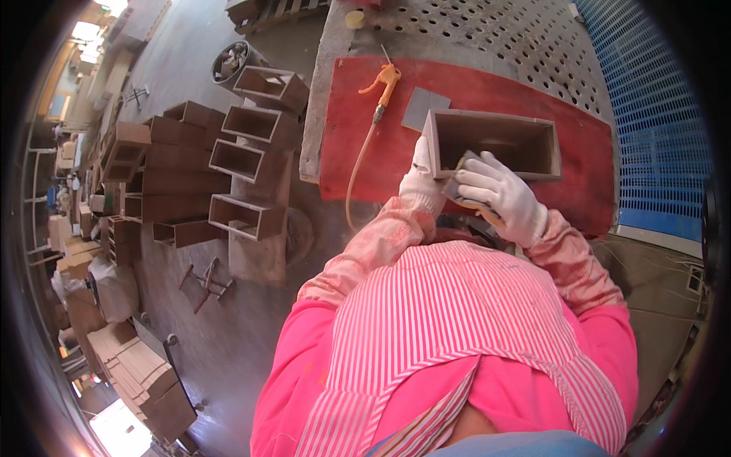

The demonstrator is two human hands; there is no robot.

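Observation:
An open rectangular brown box (495, 126), like an unfinished drawer, rests on the red mat (358, 114) in front of me. My left hand (421, 177), in a white glove, grips the box at its left end, with part of the fingers hidden by the wall. My right hand (502, 194), gloved too, is closed around a thin grey-and-yellow sanding pad (457, 190). That pad meets the near left corner of the box's rim. Just behind the box lies a flat grey sheet (425, 109).
An orange air blow gun (384, 85) with its hose lies on the mat. The worktable (487, 30) has a perforated top. Blue slatted panel (655, 114) stands at right. Several similar boxes (244, 160) are stacked at left, near a bin (236, 62) and a small stool (205, 283).

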